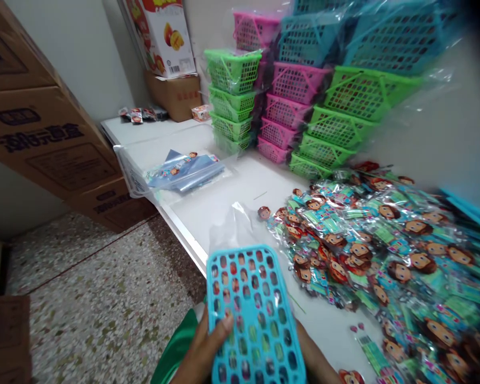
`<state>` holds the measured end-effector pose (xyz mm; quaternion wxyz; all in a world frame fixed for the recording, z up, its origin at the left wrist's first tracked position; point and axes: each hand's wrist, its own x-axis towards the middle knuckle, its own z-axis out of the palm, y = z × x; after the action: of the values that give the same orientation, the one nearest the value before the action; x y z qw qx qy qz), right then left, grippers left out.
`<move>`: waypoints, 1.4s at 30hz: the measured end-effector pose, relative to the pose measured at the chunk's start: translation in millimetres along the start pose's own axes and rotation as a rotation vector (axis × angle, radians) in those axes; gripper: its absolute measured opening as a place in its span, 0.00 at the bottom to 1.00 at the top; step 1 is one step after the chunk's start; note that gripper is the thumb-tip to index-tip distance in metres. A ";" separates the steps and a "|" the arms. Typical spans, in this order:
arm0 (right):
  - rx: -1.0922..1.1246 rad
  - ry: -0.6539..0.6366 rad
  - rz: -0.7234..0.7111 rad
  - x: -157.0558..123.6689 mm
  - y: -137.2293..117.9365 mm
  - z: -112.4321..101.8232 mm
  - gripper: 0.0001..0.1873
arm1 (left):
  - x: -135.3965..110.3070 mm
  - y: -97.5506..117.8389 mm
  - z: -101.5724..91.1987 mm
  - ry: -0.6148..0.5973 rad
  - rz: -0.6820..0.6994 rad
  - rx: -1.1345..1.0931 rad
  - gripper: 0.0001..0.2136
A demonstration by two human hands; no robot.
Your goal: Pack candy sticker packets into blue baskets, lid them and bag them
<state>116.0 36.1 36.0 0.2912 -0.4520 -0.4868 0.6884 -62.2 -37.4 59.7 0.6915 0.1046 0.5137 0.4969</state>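
A blue perforated plastic basket [253,314] is held bottom-up at the lower middle, with small packets showing through its holes. My left hand [203,349] grips its left edge, thumb pressed on the underside. My right hand [314,356] is mostly hidden behind the basket's right side; only part of it shows. A clear plastic bag [235,226] sticks up behind the basket. A big heap of cartoon-face packets [388,250] covers the white table [208,205] to the right.
Stacks of green [231,98], pink [288,104] and blue baskets [388,34] line the far wall. A clear bag with blue sheets [184,172] lies at the table's left. Cardboard boxes [44,133] lean at left over a speckled floor [104,298].
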 end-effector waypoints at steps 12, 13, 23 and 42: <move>0.062 -0.315 -0.076 49.9 -9.8 1.0 0.39 | 71.9 63.9 -0.6 0.111 0.022 -0.153 0.26; -0.050 -0.270 -0.119 49.5 -5.3 1.2 0.36 | 71.7 62.6 -0.2 0.114 0.024 -0.141 0.25; -0.502 0.201 -0.131 56.5 8.4 14.1 0.23 | 59.7 48.8 12.7 0.249 0.034 0.105 0.29; -0.443 0.040 -0.307 86.1 5.4 -11.7 0.36 | 62.4 0.6 -15.8 0.165 0.685 0.542 0.30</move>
<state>90.5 111.4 0.4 0.2958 -0.4393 -0.6824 0.5039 -76.7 6.7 15.0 0.3910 0.4063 0.6147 0.5515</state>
